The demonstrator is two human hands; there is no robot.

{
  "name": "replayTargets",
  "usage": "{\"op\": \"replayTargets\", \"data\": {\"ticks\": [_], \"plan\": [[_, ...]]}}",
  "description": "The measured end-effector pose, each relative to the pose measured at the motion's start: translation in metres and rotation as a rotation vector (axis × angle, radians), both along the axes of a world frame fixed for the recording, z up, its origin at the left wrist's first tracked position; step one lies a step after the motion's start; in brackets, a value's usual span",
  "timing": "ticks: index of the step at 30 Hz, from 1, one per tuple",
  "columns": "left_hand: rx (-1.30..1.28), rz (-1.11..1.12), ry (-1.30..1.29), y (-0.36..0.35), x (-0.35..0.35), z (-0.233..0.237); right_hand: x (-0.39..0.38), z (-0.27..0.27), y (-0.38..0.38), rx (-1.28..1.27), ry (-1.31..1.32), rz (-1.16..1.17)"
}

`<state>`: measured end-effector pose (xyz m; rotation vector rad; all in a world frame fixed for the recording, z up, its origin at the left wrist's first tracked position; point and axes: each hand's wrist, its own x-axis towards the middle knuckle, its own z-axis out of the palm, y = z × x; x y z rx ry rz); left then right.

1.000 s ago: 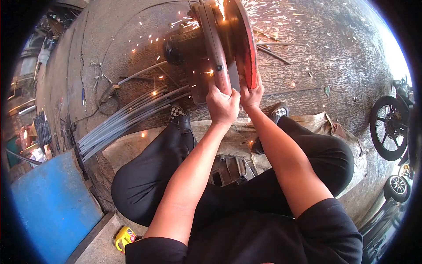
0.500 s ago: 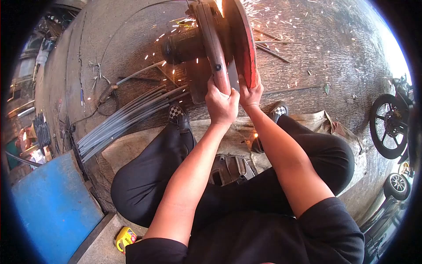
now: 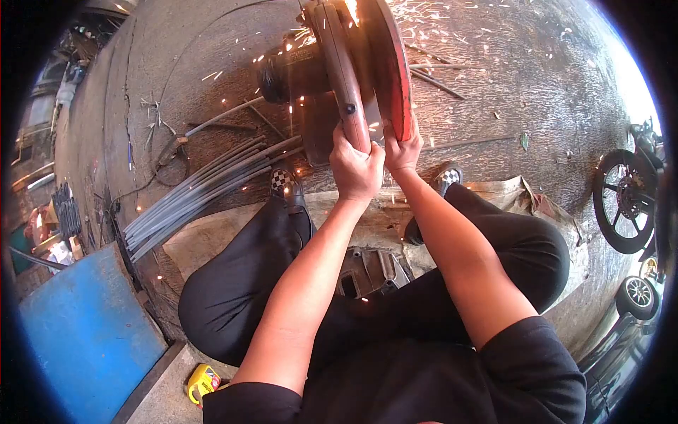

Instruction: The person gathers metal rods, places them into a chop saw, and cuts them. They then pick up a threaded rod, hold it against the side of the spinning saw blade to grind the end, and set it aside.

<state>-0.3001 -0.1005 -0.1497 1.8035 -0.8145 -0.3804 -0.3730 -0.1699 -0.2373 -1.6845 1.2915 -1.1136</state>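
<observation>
My left hand is closed round the end of the long handle of a cut-off saw at the top centre. Beside it, my right hand grips the lower end of the red-edged disc guard. The two hands are close together. A dark motor housing sticks out to the left of the handle. Bright sparks fly from the top of the saw to both sides. The place where the disc cuts is hidden by the saw.
Several metal rods lie in a bundle on the left floor. Thin bars lie right of the saw. At lower left are a blue board and a yellow tape measure. A motorcycle wheel stands at far right.
The spark pattern has changed, and the glow near the right shoe is gone. Both hands keep their grip; the saw has hardly moved.
</observation>
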Motion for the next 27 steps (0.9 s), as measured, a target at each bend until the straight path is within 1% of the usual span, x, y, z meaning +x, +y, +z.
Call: {"op": "replayTargets", "data": {"ticks": [5,8,9,10,13,16,18,19,21,25,27], "plan": [[-0.014,0.007,-0.056,-0.001,0.0,0.004,-0.001,-0.006,-0.002,0.005,-0.022,0.032],[-0.005,-0.002,0.006,0.0,-0.001,0.004,-0.001,-0.004,-0.001,0.01,-0.005,0.036],[0.005,0.009,-0.047,0.0,-0.001,0.005,0.0,-0.003,-0.001,0.006,0.015,0.025],[0.005,0.008,-0.047,0.0,0.0,0.005,0.0,-0.002,-0.001,0.006,0.015,0.025],[-0.001,-0.022,0.021,0.0,0.0,0.004,-0.001,0.003,-0.001,0.055,0.033,0.048],[0.0,0.012,0.009,0.001,0.0,-0.005,-0.001,0.001,0.0,0.078,-0.03,0.041],[0.038,0.002,-0.081,0.001,0.001,-0.006,-0.001,-0.004,-0.002,-0.012,0.054,0.034],[0.038,0.001,-0.081,0.001,0.001,-0.003,-0.001,-0.002,-0.001,-0.012,0.053,0.034],[0.022,-0.004,-0.025,0.001,0.0,0.002,-0.001,0.001,0.0,0.065,-0.037,0.034],[0.007,0.007,0.01,0.0,-0.001,-0.002,-0.001,-0.002,0.0,0.099,-0.029,0.025],[-0.018,0.002,-0.024,0.001,-0.001,-0.004,0.001,-0.005,-0.001,-0.007,0.022,-0.008]]}}
